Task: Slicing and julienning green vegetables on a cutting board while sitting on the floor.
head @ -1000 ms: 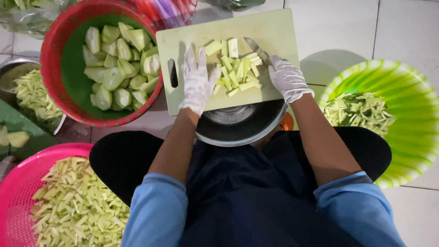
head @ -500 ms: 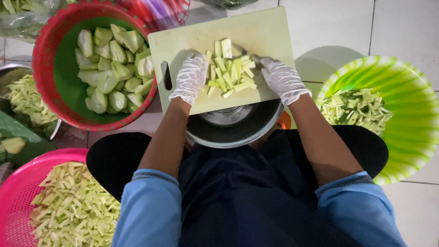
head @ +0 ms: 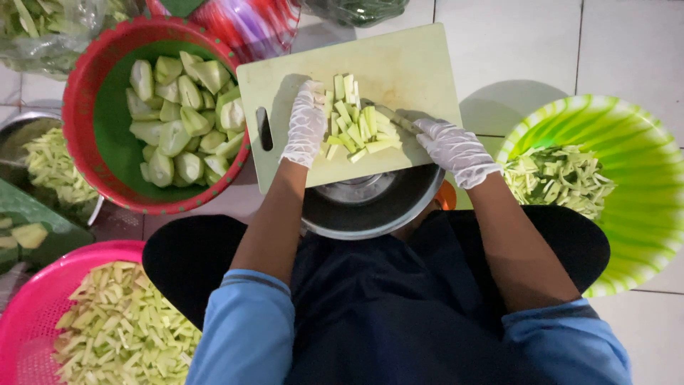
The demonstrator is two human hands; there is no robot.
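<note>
On the lap, a round steel pot (head: pixel 370 207) carries the pale green plastic cutting board (head: pixel 399 64); the overhang looks tippy. Left hand (head: pixel 305 122), white-gloved, lies flat with fingers together against the pale green vegetable sticks (head: pixel 354 121). Right hand (head: pixel 456 148) is clenched around a knife (head: pixel 388 116) whose blade is mostly hidden. Risk: blade sits close to the left fingertips; loose sticks could slide off.
</note>
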